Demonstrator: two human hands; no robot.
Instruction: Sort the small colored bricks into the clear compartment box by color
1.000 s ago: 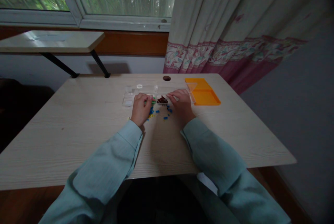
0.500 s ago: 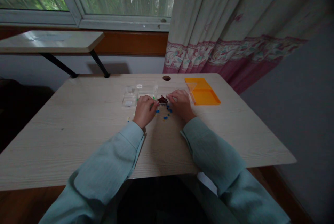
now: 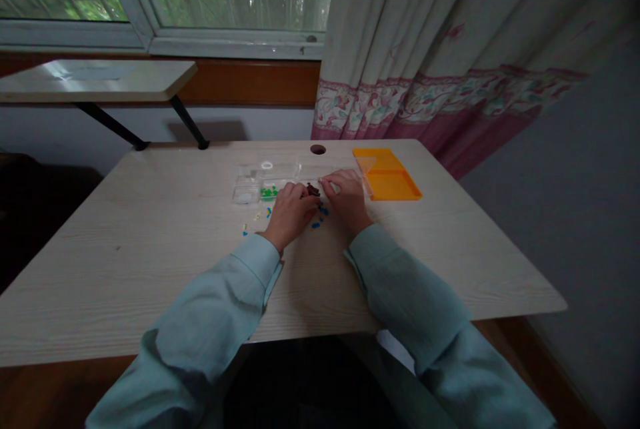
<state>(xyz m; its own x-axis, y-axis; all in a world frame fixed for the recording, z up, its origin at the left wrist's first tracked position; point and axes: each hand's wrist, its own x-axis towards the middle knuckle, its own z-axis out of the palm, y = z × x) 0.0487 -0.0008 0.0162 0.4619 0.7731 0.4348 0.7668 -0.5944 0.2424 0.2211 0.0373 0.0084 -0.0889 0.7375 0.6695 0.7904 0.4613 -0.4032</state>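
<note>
A clear compartment box [image 3: 250, 183] lies on the pale wooden table [image 3: 150, 249]. Green beads [image 3: 269, 193] fill one cell and dark brown beads [image 3: 313, 189] another. My left hand [image 3: 291, 214] rests over loose blue beads [image 3: 317, 223] just in front of the box, fingers curled; what they pinch is hidden. My right hand [image 3: 346, 199] lies at the box's right end, its fingers bent down on the rim. A few more small beads [image 3: 256, 219] are scattered left of my left hand.
An orange tray lid [image 3: 387, 175] lies right of the box. A cable hole [image 3: 317, 149] sits near the far table edge. Beyond are a second small table [image 3: 95, 79], a window and a patterned curtain [image 3: 430, 55].
My left hand has slid right from the green cell to the loose blue beads, uncovering the green beads. My right hand has stayed put.
</note>
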